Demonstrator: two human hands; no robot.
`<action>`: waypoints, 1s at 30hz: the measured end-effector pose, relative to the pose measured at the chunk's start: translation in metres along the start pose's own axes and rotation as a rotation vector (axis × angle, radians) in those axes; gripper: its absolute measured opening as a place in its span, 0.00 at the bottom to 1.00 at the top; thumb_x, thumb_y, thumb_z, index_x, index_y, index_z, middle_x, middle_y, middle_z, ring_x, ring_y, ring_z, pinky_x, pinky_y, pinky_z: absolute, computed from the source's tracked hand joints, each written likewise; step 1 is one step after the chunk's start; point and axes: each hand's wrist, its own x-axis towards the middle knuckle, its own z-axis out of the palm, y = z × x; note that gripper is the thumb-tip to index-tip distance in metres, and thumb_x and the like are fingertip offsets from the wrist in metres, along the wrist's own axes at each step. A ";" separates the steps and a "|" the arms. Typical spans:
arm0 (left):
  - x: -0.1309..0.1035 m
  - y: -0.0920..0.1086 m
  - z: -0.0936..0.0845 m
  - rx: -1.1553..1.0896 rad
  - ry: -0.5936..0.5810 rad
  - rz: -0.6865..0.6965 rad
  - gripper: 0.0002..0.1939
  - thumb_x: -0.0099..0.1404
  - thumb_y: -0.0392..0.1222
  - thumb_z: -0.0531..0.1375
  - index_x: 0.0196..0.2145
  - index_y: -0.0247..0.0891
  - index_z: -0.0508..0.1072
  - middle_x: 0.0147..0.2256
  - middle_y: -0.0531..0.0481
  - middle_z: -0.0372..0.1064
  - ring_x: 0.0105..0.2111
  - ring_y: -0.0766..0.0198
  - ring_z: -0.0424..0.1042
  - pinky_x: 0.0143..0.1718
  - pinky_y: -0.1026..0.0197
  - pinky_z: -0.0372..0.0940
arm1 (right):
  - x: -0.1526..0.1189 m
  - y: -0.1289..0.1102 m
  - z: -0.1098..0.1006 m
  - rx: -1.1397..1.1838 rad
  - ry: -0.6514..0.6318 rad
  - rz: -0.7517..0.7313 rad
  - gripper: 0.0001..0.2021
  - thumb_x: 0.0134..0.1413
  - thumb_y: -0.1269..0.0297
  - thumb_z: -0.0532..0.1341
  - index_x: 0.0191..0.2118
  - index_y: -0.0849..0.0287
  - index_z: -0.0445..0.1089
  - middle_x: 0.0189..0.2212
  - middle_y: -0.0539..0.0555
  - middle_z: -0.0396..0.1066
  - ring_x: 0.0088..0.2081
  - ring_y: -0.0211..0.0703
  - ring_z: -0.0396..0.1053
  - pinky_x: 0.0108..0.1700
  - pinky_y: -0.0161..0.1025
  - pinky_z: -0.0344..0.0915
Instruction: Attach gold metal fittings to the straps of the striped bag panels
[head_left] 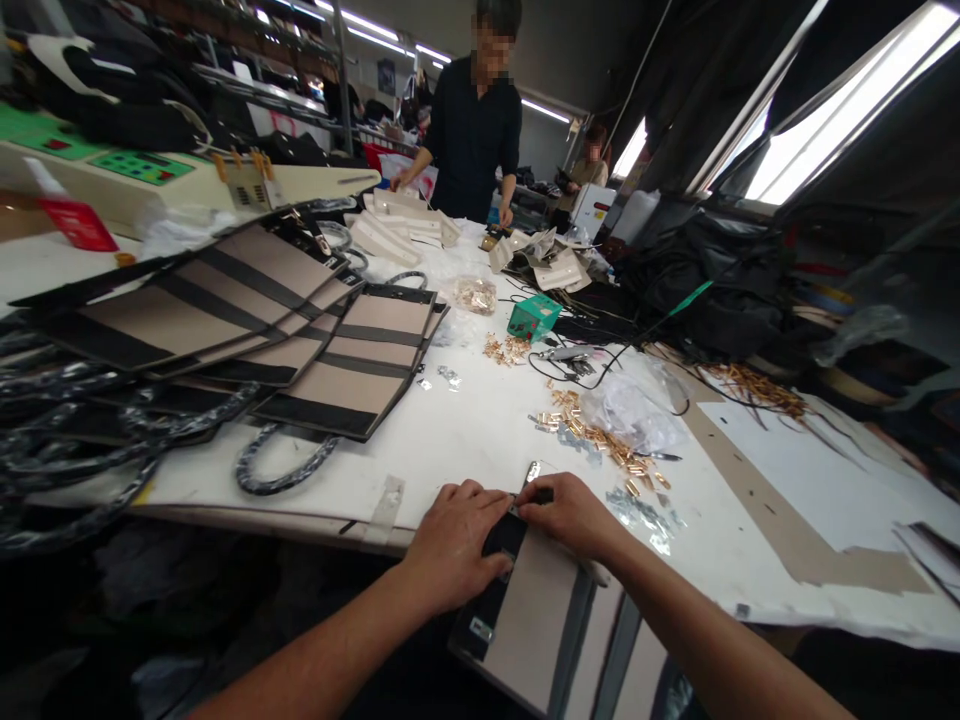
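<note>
A beige panel with black strips lies at the table's front edge, partly hanging over it. My left hand rests on its black end strip, fingertips pressed near the top corner and thumb lower down. My right hand is closed in a pinch at the same corner, beside the left fingertips; what it pinches is too small to make out. A small metal piece shows just beyond the fingers. Another metal plate sits on the strip's lower end.
Stacked beige and black panels with rope handles cover the left. Gold metal pieces, a plastic bag and a green box lie ahead. A person stands across the table.
</note>
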 end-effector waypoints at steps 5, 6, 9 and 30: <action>0.000 0.000 0.001 -0.002 0.018 0.008 0.33 0.56 0.45 0.70 0.58 0.46 0.68 0.58 0.53 0.71 0.53 0.49 0.64 0.53 0.46 0.59 | 0.001 0.007 -0.003 -0.021 0.025 -0.011 0.06 0.48 0.66 0.63 0.31 0.55 0.80 0.29 0.48 0.78 0.34 0.42 0.73 0.40 0.37 0.63; 0.000 0.000 0.001 -0.001 0.020 0.010 0.33 0.56 0.45 0.70 0.58 0.46 0.68 0.57 0.53 0.71 0.53 0.49 0.64 0.53 0.46 0.59 | 0.000 0.007 -0.002 -0.015 0.027 -0.007 0.06 0.49 0.66 0.63 0.31 0.55 0.80 0.29 0.48 0.78 0.34 0.43 0.73 0.40 0.37 0.63; 0.000 0.000 0.001 0.001 0.024 0.015 0.32 0.56 0.46 0.70 0.58 0.46 0.68 0.57 0.52 0.71 0.53 0.49 0.64 0.53 0.46 0.58 | -0.003 0.008 0.000 -0.005 0.051 0.007 0.06 0.49 0.65 0.64 0.32 0.54 0.80 0.30 0.48 0.79 0.35 0.43 0.73 0.40 0.37 0.63; 0.000 -0.002 0.003 -0.004 0.026 0.005 0.35 0.56 0.47 0.70 0.60 0.46 0.66 0.58 0.53 0.70 0.54 0.50 0.64 0.54 0.47 0.57 | -0.017 0.018 0.017 -0.183 0.227 -0.004 0.07 0.56 0.64 0.62 0.36 0.52 0.78 0.37 0.50 0.78 0.41 0.45 0.73 0.46 0.39 0.64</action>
